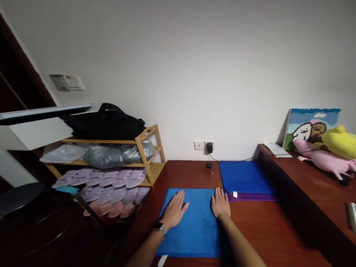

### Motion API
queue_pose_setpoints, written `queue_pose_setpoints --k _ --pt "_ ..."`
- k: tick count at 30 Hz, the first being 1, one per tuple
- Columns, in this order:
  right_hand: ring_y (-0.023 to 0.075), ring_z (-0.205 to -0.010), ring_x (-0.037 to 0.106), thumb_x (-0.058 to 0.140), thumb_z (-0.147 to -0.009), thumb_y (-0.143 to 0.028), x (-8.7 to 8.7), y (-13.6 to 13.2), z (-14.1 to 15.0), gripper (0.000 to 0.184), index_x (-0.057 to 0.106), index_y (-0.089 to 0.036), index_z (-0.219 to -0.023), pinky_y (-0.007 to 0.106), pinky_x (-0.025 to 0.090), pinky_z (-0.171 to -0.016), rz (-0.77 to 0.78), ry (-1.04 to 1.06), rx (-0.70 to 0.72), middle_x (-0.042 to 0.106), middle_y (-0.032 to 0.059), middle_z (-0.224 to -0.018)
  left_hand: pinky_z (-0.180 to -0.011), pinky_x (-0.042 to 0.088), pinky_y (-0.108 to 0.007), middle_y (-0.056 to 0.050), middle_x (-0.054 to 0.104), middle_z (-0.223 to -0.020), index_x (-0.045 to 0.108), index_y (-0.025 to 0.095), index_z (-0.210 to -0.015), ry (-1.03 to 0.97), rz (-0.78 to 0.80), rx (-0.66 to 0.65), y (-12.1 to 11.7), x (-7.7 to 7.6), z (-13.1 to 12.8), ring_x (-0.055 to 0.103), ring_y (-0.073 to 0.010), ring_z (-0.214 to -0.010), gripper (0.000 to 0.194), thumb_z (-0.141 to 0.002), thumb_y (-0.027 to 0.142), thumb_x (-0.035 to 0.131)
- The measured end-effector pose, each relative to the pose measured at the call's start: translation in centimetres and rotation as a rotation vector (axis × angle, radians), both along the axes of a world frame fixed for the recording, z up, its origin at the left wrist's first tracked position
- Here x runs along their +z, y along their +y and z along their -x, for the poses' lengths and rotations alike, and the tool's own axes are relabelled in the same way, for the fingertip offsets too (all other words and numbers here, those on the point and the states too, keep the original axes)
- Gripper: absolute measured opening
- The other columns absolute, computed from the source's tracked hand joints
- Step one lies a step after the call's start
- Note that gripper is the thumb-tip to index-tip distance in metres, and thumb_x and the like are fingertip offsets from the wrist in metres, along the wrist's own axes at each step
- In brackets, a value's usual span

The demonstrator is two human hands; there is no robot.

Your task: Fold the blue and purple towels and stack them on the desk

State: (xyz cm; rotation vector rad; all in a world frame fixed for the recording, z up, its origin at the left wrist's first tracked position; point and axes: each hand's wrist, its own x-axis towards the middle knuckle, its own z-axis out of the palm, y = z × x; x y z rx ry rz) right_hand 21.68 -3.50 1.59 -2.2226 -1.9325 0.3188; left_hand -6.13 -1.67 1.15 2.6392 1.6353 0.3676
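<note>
A light blue cloth (197, 229) lies spread flat on the reddish-brown desk (268, 228), with a white tag sticking out at its lower left corner. My left hand (174, 210) rests palm down on the cloth's left side, fingers stretched out; a watch sits on that wrist. Flat on the cloth's right edge is my right hand (221, 204), its fingers extended and pointing away from me. Just beyond it to the right lies a darker blue cloth (247, 178), with a purple cloth (253, 197) showing along its near edge.
A wooden rack (150, 156) holding a black bag (107, 122) and several lilac clogs (115, 178) stands left of the desk. A black plug (209, 148) is in the wall outlet. Plush toys (324, 157) and a dog picture (310, 127) sit on the raised surface at right.
</note>
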Motion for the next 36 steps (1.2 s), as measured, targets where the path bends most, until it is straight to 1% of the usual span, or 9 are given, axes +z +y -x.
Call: queue_pose_setpoints --k 3,5,7,8,11,18,21,27,36 --pt "0.021 -0.157 0.007 0.01 -0.104 -0.041 0.3 -0.2 -0.1 0.067 0.014 -0.009 -0.162 0.039 0.004 -0.126 0.004 -0.005 0.007 0.011 0.0047 -0.17 -0.128 0.02 -0.044 -0.01 0.02 -0.169 0.016 0.016 -0.163 -0.03 -0.025 -0.165 -0.4 0.6 -7.2 0.019 -0.0234 -0.156 0.072 -0.105 0.057 0.017" --pt "0.0209 -0.157 0.006 0.01 -0.104 -0.039 0.4 -0.3 -0.2 0.066 0.015 -0.009 -0.162 0.039 0.004 -0.126 0.006 -0.017 0.031 0.011 0.0049 -0.17 -0.128 0.02 -0.042 -0.011 0.022 -0.169 0.018 0.013 -0.163 -0.04 0.0 -0.211 -0.6 0.6 -11.4 0.019 -0.022 -0.156 0.072 -0.105 0.057 0.014" --pt "0.0206 -0.157 0.005 0.011 -0.104 -0.038 0.3 -0.4 -0.3 0.065 0.015 -0.01 -0.163 0.038 0.003 -0.125 0.007 -0.032 0.048 0.01 0.0044 -0.17 -0.128 0.019 -0.042 -0.013 0.024 -0.168 0.021 0.011 -0.162 -0.036 0.044 -0.223 -0.7 0.5 -13.7 0.019 -0.0218 -0.156 0.075 -0.105 0.058 0.012" --pt "0.0204 -0.157 0.005 0.011 -0.104 -0.038 0.2 -0.4 -0.3 0.065 0.014 -0.01 -0.163 0.038 0.003 -0.125 0.007 -0.037 0.049 0.01 0.0042 -0.17 -0.128 0.019 -0.042 -0.014 0.025 -0.168 0.023 0.01 -0.161 -0.031 0.065 -0.218 -0.7 0.3 -14.1 0.02 -0.0221 -0.156 0.077 -0.104 0.059 0.012" --pt "0.0202 -0.157 0.006 0.012 -0.104 -0.04 -0.1 -0.2 -0.2 0.066 0.013 -0.01 -0.163 0.038 0.002 -0.126 0.0 -0.034 0.022 0.011 0.0047 -0.17 -0.128 0.018 -0.042 -0.015 0.026 -0.167 0.026 0.009 -0.16 -0.017 0.103 -0.16 0.0 0.1 -12.0 0.021 -0.0231 -0.156 0.082 -0.102 0.065 0.013" --pt "0.0193 -0.157 0.006 0.009 -0.104 -0.044 -0.7 0.2 -0.2 0.068 0.011 -0.01 -0.163 0.038 0.001 -0.126 0.002 -0.009 -0.005 0.01 0.003 -0.17 -0.127 0.017 -0.044 -0.015 0.024 -0.167 0.027 0.009 -0.16 -0.001 0.119 0.13 3.5 0.5 0.2 0.02 -0.0258 -0.156 0.086 -0.099 0.07 0.016" --pt "0.0189 -0.157 0.005 0.009 -0.103 -0.044 -0.8 0.3 -0.2 0.068 0.012 -0.01 -0.163 0.037 0.001 -0.126 -0.002 -0.005 -0.008 0.01 0.0024 -0.17 -0.126 0.019 -0.045 -0.015 0.024 -0.167 0.026 0.009 -0.16 0.0 0.097 0.187 4.5 -0.1 3.5 0.02 -0.0267 -0.156 0.088 -0.099 0.071 0.016" --pt "0.0183 -0.157 0.005 0.009 -0.103 -0.043 -0.7 0.3 -0.1 0.068 0.011 -0.011 -0.163 0.037 0.001 -0.126 0.013 0.002 -0.014 0.008 0.0022 -0.17 -0.126 0.02 -0.045 -0.014 0.025 -0.167 0.025 0.009 -0.161 -0.015 0.079 0.199 5.0 -1.1 4.2 0.02 -0.027 -0.156 0.088 -0.098 0.07 0.014" --pt "0.0179 -0.157 0.004 0.012 -0.104 -0.042 -0.3 0.3 0.0 0.066 0.011 -0.012 -0.163 0.036 0.0 -0.125 0.007 0.014 -0.019 0.007 0.0023 -0.17 -0.126 0.021 -0.044 -0.015 0.026 -0.167 0.028 0.007 -0.159 -0.001 0.095 0.196 4.9 -0.7 4.0 0.021 -0.0268 -0.156 0.089 -0.098 0.071 0.015"
